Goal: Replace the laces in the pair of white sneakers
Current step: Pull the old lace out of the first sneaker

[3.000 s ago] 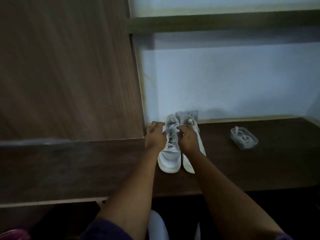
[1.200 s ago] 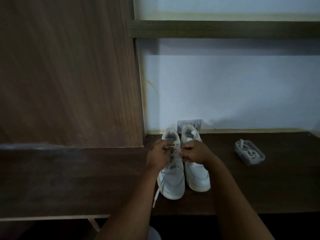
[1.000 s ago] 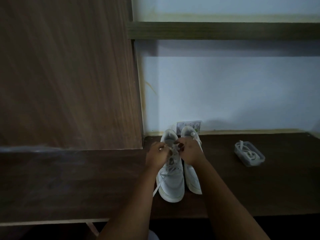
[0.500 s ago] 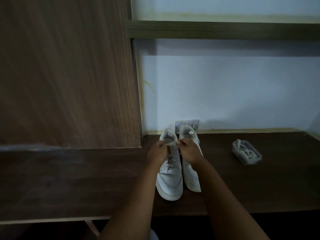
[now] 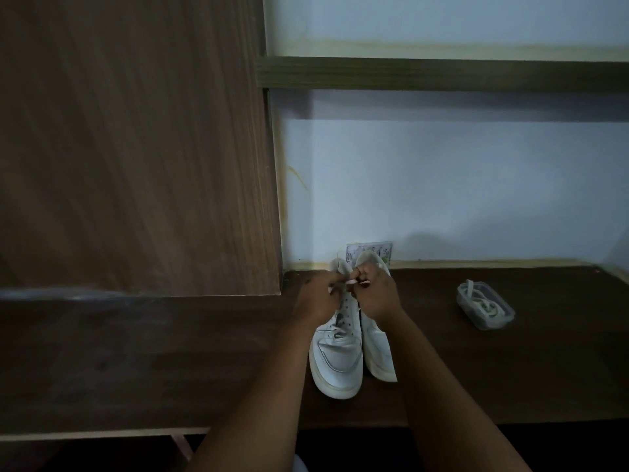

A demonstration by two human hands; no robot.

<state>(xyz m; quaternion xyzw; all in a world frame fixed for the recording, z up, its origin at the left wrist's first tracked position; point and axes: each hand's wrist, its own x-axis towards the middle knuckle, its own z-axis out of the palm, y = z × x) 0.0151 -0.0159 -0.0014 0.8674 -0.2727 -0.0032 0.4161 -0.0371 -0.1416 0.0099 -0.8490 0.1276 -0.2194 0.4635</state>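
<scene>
While both sneakers [image 5: 337, 356] stand toes-near on the tabletop [image 5: 170, 362], my left hand [image 5: 318, 298] and right hand [image 5: 374, 294] pinch the left shoe's lace [image 5: 354, 282] at its collar. Limp and light, I judge; best taken near the tip.

White sneakers [image 5: 343, 356] side by side, toes toward viewer; spare laces [image 5: 485, 303] coiled in clear container, well right.

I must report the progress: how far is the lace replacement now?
Done: nothing finished yet. In hand: the left hand and right hand pinch the lace at the top of the left sneaker. Left: the right sneaker, and the laces in the clear container lie unused.
</scene>
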